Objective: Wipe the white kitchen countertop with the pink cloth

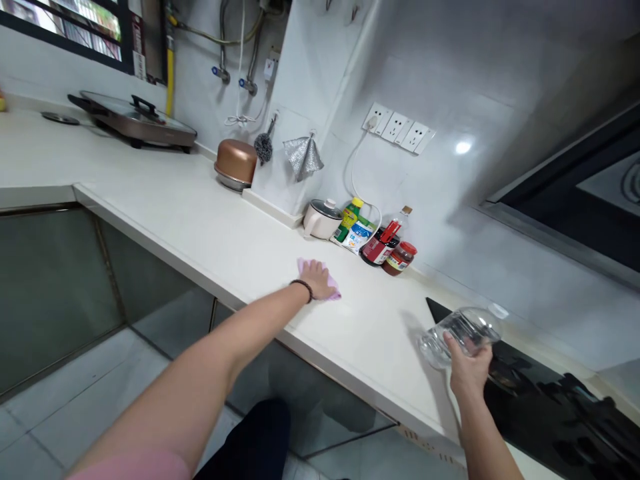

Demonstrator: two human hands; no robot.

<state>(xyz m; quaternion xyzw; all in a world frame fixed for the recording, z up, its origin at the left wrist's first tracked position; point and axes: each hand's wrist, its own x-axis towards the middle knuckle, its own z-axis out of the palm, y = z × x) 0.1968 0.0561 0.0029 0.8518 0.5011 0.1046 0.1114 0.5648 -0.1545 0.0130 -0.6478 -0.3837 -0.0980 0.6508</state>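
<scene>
My left hand [317, 281] presses down on a pink cloth [302, 264] lying on the white countertop [250, 267], the fingers bent over it. Part of the cloth shows beyond the fingertips and beside the palm. In my right hand [469, 365] is a large clear plastic bottle [480, 323], gripped around its side and tilted, with its white cap [498, 311] toward the wall. The bottle is at the near-left corner of the black stove [545, 400]; I cannot tell whether its base touches the counter.
Along the wall stand a small white pot [323, 220], a green bottle with a yellow cap [349, 219], a white packet [359, 235], a dark jar with a red label [379, 248] and a red-lidded jar [399, 259]. Further left are a copper-coloured pan [236, 162] and an electric griddle [135, 123].
</scene>
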